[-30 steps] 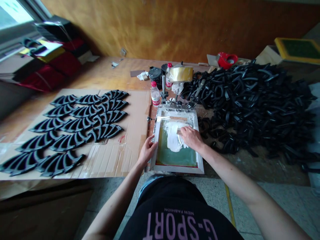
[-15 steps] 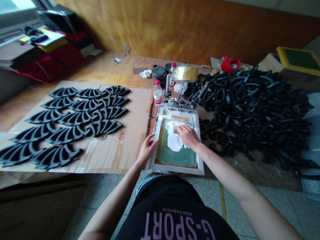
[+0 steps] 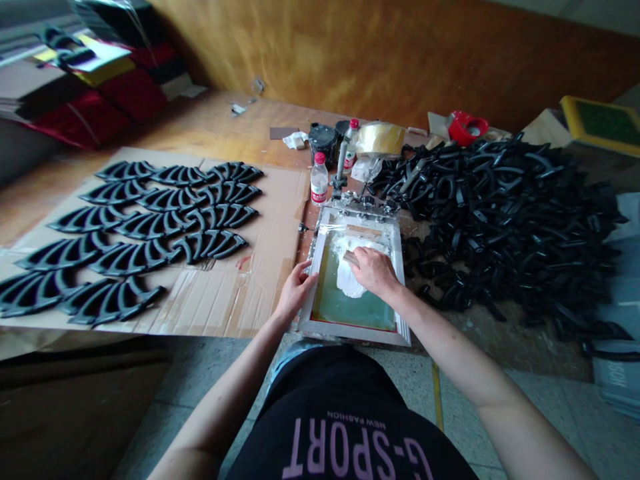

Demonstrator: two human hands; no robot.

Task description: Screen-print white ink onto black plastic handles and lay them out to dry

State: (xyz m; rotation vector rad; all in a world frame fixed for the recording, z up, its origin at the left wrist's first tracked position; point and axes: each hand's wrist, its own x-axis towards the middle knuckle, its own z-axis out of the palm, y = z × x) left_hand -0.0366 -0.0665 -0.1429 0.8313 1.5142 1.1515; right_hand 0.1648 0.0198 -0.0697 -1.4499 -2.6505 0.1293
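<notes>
In front of me lies a screen printing frame (image 3: 403,293) with a green mesh and a pale metal border. White ink (image 3: 349,283) is spread thickly over the upper middle of the mesh. My right hand (image 3: 375,270) is closed on a small squeegee (image 3: 351,259), held over the ink; most of the tool is hidden by the fingers. My left hand (image 3: 299,288) grips the left border of the frame, thumb and fingers at its edge. Behind the frame, a metal hinge clamp (image 3: 357,208) holds its far end.
Black curved parts (image 3: 145,230) lie in rows on a cardboard sheet (image 3: 265,267) at left. A big heap of similar parts (image 3: 505,220) covers the right. Bottles (image 3: 319,181), a black tub (image 3: 321,141), a tape roll (image 3: 383,140) and a red tape dispenser (image 3: 467,128) stand behind.
My right hand and the squeegee have shifted only slightly over the ink, and the squeegee now looks more tilted. My left hand stays at the frame's edge. The view has moved a little.
</notes>
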